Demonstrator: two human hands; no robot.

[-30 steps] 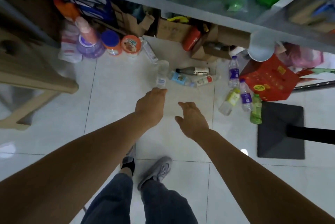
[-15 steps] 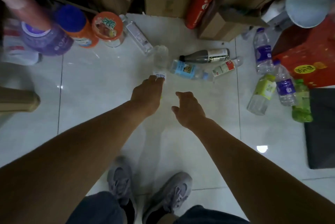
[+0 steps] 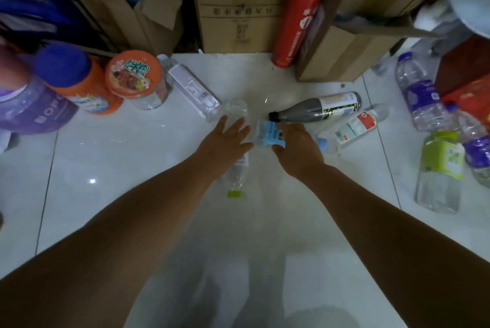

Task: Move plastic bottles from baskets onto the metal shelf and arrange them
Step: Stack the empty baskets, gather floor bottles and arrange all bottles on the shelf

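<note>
Pale glossy floor tiles (image 3: pixel 106 158) fill the view, backed by a brown cardboard box (image 3: pixel 236 14) with a tall red cylinder (image 3: pixel 297 20) leaning just beside it. Plastic bottles lie scattered across the tiles. The left hand (image 3: pixel 225 142) is spread flat, fingers straight, over a clear plastic bottle with a green cap (image 3: pixel 234 181) that lies on its side, cap toward the person; whether the palm presses on it cannot be told. The right hand (image 3: pixel 298 150) grasps a clear bottle with a light-blue label (image 3: pixel 267 134), fingers curled over its far side and thumb on the near side, down at the floor just beside the left hand. Right behind it lies a dark bottle with a black cap and white label (image 3: pixel 318 109), and near that a clear bottle with a red-and-white label (image 3: pixel 355 126). Farther right are a clear bottle with a purple label (image 3: pixel 421 99) and a clear bottle with a yellow-green label (image 3: pixel 440 166). At the left stand an orange-lidded clear jar (image 3: pixel 135 78), an orange bottle with a blue cap (image 3: pixel 74 81) and a purple container (image 3: pixel 31 110), with a clear bottle with a white label (image 3: pixel 191 89) lying beside the jar.
</note>
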